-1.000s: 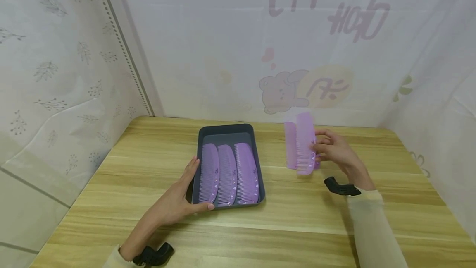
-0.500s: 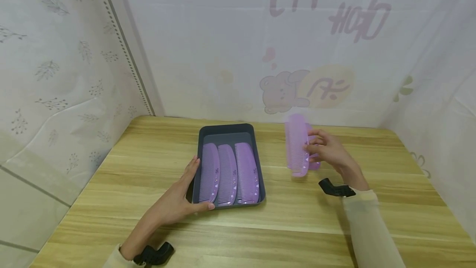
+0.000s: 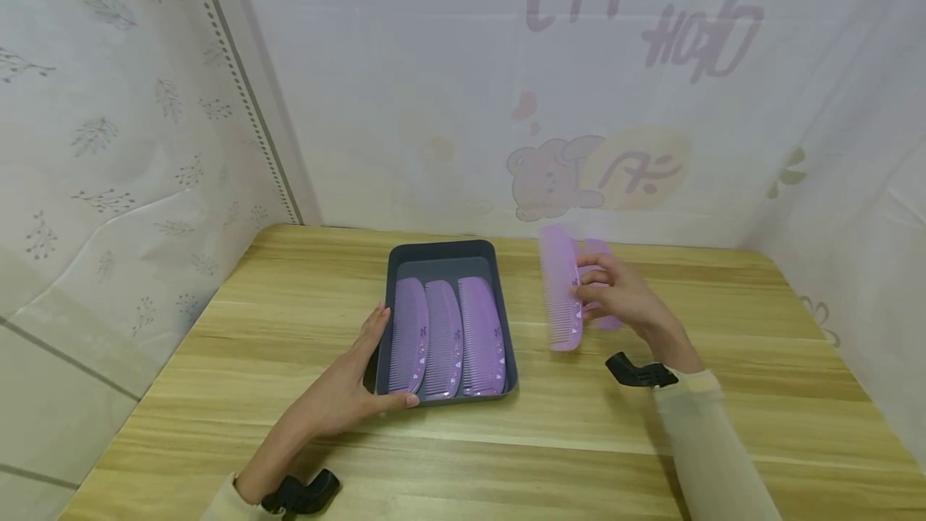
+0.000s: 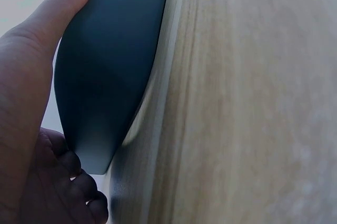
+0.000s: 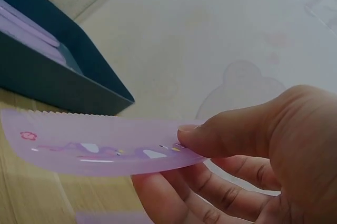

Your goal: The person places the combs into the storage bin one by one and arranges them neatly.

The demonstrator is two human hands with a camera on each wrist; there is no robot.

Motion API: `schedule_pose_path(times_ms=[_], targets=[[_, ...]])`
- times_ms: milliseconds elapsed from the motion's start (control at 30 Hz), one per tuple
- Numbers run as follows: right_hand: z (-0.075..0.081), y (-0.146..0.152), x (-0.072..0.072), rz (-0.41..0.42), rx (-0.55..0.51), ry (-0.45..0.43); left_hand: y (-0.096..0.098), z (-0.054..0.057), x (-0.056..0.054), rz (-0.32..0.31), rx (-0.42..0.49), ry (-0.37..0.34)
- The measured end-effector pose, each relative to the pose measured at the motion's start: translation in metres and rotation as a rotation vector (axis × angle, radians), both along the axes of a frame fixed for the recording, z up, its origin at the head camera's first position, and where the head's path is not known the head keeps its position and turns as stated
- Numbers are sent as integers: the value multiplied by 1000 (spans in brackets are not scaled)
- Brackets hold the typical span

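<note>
My right hand (image 3: 618,296) pinches a translucent purple comb (image 3: 559,288) by its spine, teeth facing left, above the table to the right of the tray. In the right wrist view the thumb (image 5: 231,132) lies on top of the comb (image 5: 100,145), which has small printed patterns, and fingers are beneath. Another purple comb (image 3: 599,252) lies behind, partly hidden by this hand. My left hand (image 3: 336,388) holds the near-left corner of a dark grey tray (image 3: 441,249), thumb at its front side and fingers along its left. Three purple comb shapes (image 3: 443,336) lie side by side inside.
The wooden table (image 3: 579,457) meets a pale printed cloth (image 3: 405,103) at the back. More cloth hangs at both sides. Black wrist mounts (image 3: 640,371) sit on both forearms.
My right hand has moved left with the comb, toward the tray, and the other comb behind it is left further to the right. The left hand and tray have stayed put.
</note>
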State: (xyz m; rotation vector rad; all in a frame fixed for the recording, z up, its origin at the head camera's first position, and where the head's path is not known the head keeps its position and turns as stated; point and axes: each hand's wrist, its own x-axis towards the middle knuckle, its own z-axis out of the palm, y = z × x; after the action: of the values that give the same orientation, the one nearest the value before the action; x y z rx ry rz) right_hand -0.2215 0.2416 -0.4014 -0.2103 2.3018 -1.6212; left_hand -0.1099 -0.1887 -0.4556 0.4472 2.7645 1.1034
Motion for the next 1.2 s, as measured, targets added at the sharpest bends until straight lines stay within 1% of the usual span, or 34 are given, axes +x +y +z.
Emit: schedule_pose_path(times_ms=[200, 467, 600, 733, 967, 1200], targets=[[0, -10, 3, 47, -14, -5, 0, -1, -1, -6, 16, -2], [-3, -21, 3, 56, -17, -35, 0, 1, -1, -6, 18, -4], [-4, -26, 4, 77, -10, -32, 0, 1, 0, -7, 14, -2], [-4, -30, 7, 101, -2, -27, 0, 1, 0, -5, 12, 0], [-5, -40, 10, 146, -29, -44, 0, 0, 0, -4, 10, -4], [-6, -45, 12, 193, -19, -48, 0, 1, 0, -1, 13, -4]])
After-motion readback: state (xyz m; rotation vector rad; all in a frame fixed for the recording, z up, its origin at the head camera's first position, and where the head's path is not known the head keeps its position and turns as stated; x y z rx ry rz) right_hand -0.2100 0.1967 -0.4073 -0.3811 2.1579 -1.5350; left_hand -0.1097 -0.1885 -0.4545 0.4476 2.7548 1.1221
